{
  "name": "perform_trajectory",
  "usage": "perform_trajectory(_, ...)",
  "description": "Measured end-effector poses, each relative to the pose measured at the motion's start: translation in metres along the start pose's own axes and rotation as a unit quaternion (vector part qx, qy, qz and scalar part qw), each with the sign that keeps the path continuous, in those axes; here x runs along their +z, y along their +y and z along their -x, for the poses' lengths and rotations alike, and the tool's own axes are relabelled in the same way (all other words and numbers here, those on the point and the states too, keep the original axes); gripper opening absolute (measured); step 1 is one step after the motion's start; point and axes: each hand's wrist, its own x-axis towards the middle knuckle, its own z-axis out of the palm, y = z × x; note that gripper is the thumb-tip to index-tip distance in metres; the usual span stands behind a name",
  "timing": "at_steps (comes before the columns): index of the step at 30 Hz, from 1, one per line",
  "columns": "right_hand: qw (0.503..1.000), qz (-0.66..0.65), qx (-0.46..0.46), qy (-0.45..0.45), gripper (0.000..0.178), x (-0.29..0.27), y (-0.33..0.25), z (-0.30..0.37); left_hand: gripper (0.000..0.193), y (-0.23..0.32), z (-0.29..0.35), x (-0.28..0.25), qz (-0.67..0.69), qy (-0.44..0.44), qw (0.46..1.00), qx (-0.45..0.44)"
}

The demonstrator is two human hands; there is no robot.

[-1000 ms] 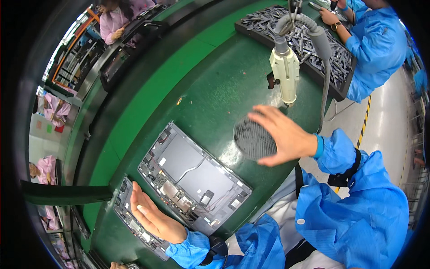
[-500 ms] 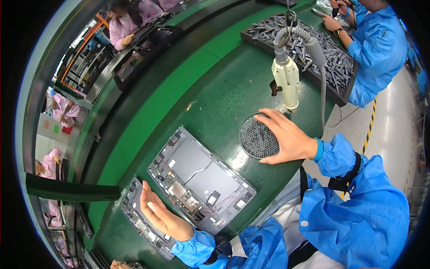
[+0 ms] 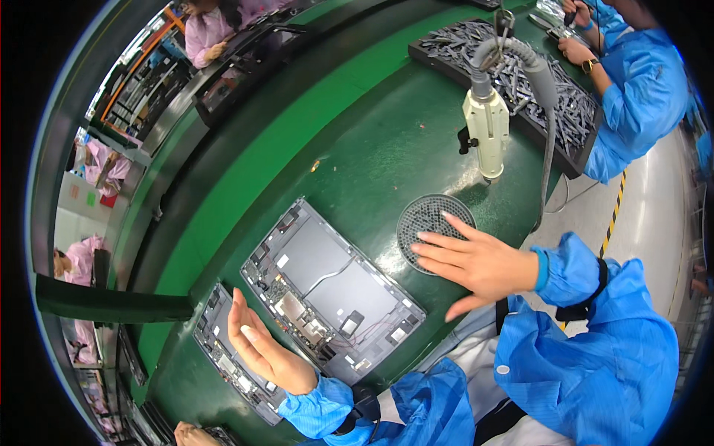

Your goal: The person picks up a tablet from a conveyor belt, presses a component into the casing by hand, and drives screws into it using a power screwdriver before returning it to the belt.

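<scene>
My right hand (image 3: 476,264) is spread with fingers apart over the near side of a round dark tray (image 3: 435,212) with a grid of small holes. Its fingertips overlap the tray, and nothing is gripped in it. To the left lies an opened grey device housing (image 3: 335,279) with circuit boards, a cable and wires showing. My left hand (image 3: 268,353) is held with its fingers stretched out above a second opened housing (image 3: 227,357), which it partly hides. No object shows in the left hand.
A pale electric screwdriver (image 3: 487,137) hangs over the far right of the green bench (image 3: 372,163). Behind it stands a black tray (image 3: 547,145) heaped with small grey parts. A co-worker in blue (image 3: 643,89) sits at right. Another person's hand (image 3: 195,435) shows at the lower left edge.
My right hand has opened from its hold around the round tray's rim and drawn back nearer to me, fingers spread. The left hand stays over the second housing.
</scene>
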Motion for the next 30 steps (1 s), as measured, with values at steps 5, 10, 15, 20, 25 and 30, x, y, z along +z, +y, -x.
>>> perform_trajectory(5,0.998,0.063,0.002,0.023,0.074,-0.001,0.026,-0.014,0.038,-0.001,0.001,-0.003,0.013,0.018,1.000,-0.007)
perform_trajectory(10,0.998,0.035,0.034,-0.045,0.080,-0.017,0.012,0.024,0.039,0.003,0.001,0.000,0.002,0.011,1.000,0.006)
perform_trajectory(15,0.999,-0.033,-0.017,-0.028,0.084,0.001,0.012,-0.004,0.038,0.001,0.000,-0.002,0.008,0.011,1.000,-0.003)
perform_trajectory(20,0.997,0.062,0.039,-0.018,0.084,-0.010,0.025,0.010,0.038,0.003,0.001,-0.002,0.001,0.018,1.000,-0.001)
perform_trajectory(25,1.000,0.005,0.013,-0.022,0.079,-0.005,-0.002,0.017,0.038,0.003,0.000,0.000,0.000,-0.002,1.000,0.009)
perform_trajectory(30,0.998,0.031,0.037,0.047,0.070,-0.004,0.009,-0.008,0.037,-0.002,0.002,-0.004,0.005,0.016,1.000,-0.005)
